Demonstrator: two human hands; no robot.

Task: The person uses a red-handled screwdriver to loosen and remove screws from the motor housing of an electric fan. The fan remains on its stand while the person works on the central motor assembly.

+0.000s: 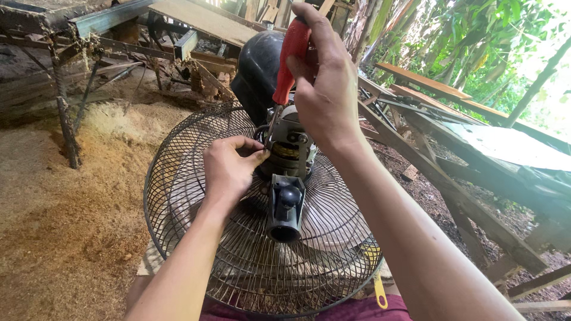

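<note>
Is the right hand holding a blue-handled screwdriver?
No, the right hand grips a screwdriver with a red handle.

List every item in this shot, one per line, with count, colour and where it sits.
fan guard: one, dark wire, lying face down at centre.
fan motor: one, grey metal, exposed at the guard's middle.
neck mount: one, black plastic, just below the motor.
motor cover: one, black, behind the motor.
screwdriver: one, red handle, tip at the motor.
sawdust: tan, covering the ground on the left.
wooden planks: several, weathered, on the right.
left hand: steadying the motor's side.
right hand: gripping the screwdriver.
</note>
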